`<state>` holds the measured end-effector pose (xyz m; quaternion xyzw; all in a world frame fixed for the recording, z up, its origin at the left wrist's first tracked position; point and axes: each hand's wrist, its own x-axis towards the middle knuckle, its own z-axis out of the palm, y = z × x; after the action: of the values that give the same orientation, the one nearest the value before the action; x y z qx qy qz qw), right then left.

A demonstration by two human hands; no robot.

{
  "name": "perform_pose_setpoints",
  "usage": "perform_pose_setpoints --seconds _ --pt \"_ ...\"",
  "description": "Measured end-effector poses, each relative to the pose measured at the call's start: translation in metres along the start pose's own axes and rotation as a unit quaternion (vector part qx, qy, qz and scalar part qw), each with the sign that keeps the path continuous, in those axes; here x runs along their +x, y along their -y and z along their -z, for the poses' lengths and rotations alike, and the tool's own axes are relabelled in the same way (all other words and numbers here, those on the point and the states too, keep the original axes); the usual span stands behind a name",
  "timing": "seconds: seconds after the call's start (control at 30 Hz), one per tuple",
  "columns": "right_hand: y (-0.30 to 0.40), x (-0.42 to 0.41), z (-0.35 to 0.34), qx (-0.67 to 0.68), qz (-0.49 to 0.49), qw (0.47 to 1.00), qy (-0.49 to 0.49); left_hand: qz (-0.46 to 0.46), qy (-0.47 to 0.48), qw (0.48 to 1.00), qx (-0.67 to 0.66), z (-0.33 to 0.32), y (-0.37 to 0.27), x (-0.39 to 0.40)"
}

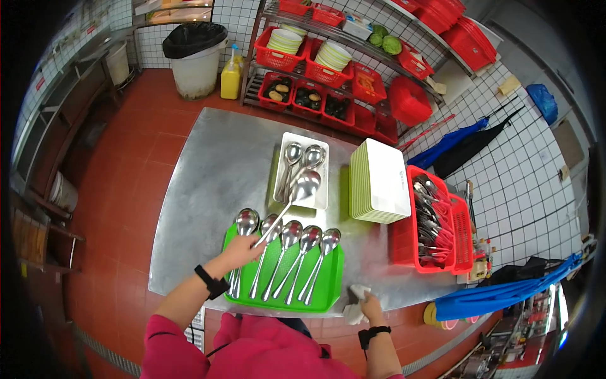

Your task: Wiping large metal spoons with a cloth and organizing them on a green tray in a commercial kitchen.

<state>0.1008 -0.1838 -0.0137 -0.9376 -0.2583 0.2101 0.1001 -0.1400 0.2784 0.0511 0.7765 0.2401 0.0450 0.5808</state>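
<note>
My left hand point(244, 252) grips the handle of a large metal serving spoon point(306, 184), whose bowl is over the near end of a white rectangular dish point(324, 195). Two more metal spoons point(314, 155) lie in that dish, bowls at its far end. Beneath my left hand, a green plastic tray point(331, 275) holds a row of several metal spoons point(311, 235), bowls on its far side and handles towards me. At the table's near edge, right of the tray, my right hand point(372, 307) is closed on a white cloth point(356, 313).
On the steel table point(208, 156), a stack of white-and-green rectangular dishes point(381, 184) stands right of the white dish. Further right, a red plastic basket point(402, 242) holds many utensils. Behind the table is a metal shelf rack point(303, 74) with red baskets. A lined bin point(195, 71) stands back left.
</note>
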Motion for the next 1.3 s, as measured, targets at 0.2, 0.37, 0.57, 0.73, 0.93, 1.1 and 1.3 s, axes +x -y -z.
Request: perform_pose_setpoints --seconds 0.2,0.37,0.57,0.73,0.93,1.1,1.3 --pt "0.107 0.015 0.073 0.103 0.138 0.961 -0.215 0.058 0.064 0.994 0.068 -0.016 0.006 -0.076" --pt "0.239 0.004 0.104 0.122 0.225 0.951 -0.172 -0.007 0.053 0.994 0.095 -0.047 0.027 -0.104" --pt "0.257 0.024 0.026 0.149 0.260 0.952 -0.055 -0.018 0.102 0.989 0.106 -0.049 0.003 -0.121" --pt "0.285 -0.009 0.019 0.225 0.236 0.943 0.064 0.012 0.074 0.995 0.065 -0.045 0.011 -0.134" --pt "0.291 -0.027 0.027 0.220 0.363 0.885 0.192 0.000 0.059 0.996 0.063 -0.044 0.040 -0.132" --pt "0.254 -0.019 0.024 0.154 0.329 0.909 0.206 0.028 0.063 0.995 0.071 -0.035 0.045 -0.129" --pt "0.200 0.003 0.033 0.192 0.212 0.954 0.094 0.071 0.072 0.993 -0.054 -0.028 0.045 -0.129"
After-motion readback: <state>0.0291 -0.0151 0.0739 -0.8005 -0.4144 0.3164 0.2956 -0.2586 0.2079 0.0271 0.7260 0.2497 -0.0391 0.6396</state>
